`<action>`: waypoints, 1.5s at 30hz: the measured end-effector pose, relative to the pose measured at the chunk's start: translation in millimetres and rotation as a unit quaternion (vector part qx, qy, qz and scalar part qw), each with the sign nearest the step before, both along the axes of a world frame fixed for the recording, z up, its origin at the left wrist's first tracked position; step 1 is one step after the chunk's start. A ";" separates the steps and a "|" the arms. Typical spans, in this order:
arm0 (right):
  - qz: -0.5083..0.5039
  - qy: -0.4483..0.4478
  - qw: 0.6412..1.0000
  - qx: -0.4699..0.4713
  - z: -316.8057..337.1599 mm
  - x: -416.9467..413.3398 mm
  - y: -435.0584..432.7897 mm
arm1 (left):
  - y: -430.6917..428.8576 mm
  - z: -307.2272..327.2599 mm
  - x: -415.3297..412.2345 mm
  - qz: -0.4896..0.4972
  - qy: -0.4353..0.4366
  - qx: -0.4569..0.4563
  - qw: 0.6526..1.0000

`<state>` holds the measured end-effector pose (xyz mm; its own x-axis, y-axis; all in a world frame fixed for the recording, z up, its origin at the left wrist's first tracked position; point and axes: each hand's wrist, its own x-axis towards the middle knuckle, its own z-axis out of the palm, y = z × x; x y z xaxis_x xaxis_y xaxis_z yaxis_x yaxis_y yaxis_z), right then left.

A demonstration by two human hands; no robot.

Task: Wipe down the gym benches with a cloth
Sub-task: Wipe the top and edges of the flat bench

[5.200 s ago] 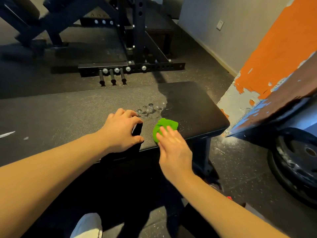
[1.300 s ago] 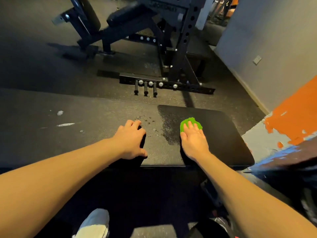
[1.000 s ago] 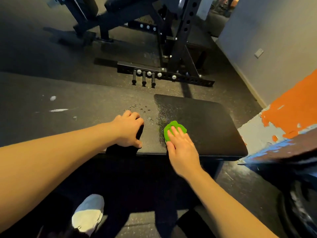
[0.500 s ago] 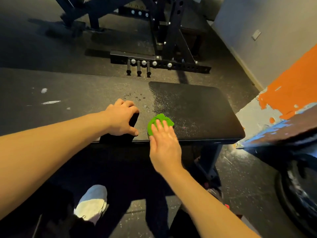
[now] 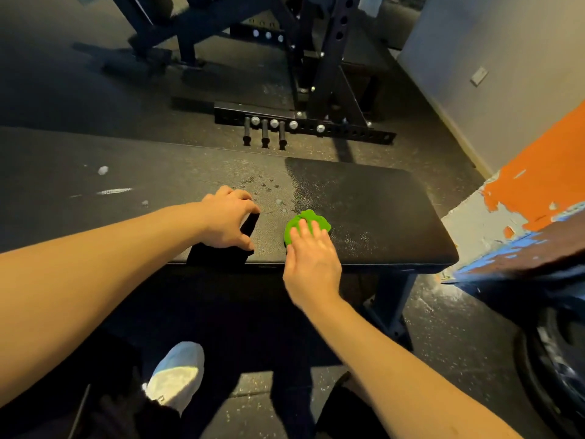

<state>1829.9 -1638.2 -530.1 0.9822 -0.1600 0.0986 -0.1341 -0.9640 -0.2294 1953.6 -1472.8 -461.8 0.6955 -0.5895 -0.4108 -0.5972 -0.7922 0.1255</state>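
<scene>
— Head view. Step in hand?
— Mid-wipe, I'd judge. One surface (image 5: 380, 201): right end dark and damp, the rest dull. Two hands: left hand (image 5: 226, 223) curled over something dark at the near edge, grip unclear; right hand (image 5: 311, 264) flat, pressing one green cloth (image 5: 311, 215) at the damp boundary.
— Next?
— Likely a leftward pass across the few droplets (image 5: 269, 188).

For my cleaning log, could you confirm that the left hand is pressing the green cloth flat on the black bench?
Not quite. The head view shows the right hand, fingers straight, pressing the green cloth flat on the black bench. The left hand rests on the bench beside it, away from the cloth.
</scene>
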 end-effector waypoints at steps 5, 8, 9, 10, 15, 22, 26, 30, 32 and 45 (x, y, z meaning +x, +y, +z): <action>0.022 -0.065 0.987 0.148 43.1 2.9 -24.5 | -16.9 41.7 -13.8 0.014 0.000 -0.053 0.999; -0.002 -0.094 0.957 0.274 82.7 1.2 -29.4 | -21.1 55.4 -25.6 0.058 -0.028 -0.199 0.978; 0.001 -0.098 0.941 0.325 95.3 0.4 -30.0 | -19.1 55.2 -28.5 0.069 -0.010 -0.261 0.963; 0.011 -0.101 0.924 0.367 106.7 -0.6 -30.6 | -16.2 54.5 -30.6 0.071 0.026 -0.318 0.945; 0.085 -0.049 0.921 0.377 127.4 0.9 -36.8 | -3.3 47.2 -23.9 0.070 0.126 -0.379 0.914; 0.114 -0.001 0.938 0.328 127.3 10.6 -46.1 | 2.6 49.5 -14.9 0.053 0.150 -0.337 0.928; 0.089 0.042 0.935 0.342 120.3 12.9 -54.3 | 1.3 39.0 -15.4 0.083 0.181 -0.360 0.911; 0.087 0.062 0.956 0.272 112.9 18.7 -61.5 | 1.7 31.7 -16.9 0.116 0.206 -0.371 0.898; 0.053 0.043 0.969 0.239 107.4 24.3 -62.3 | -0.6 28.4 -17.3 0.125 0.208 -0.378 0.893; -0.095 0.032 0.733 0.673 92.1 22.2 -33.3 | -20.7 22.2 -20.9 0.146 0.214 -0.471 0.843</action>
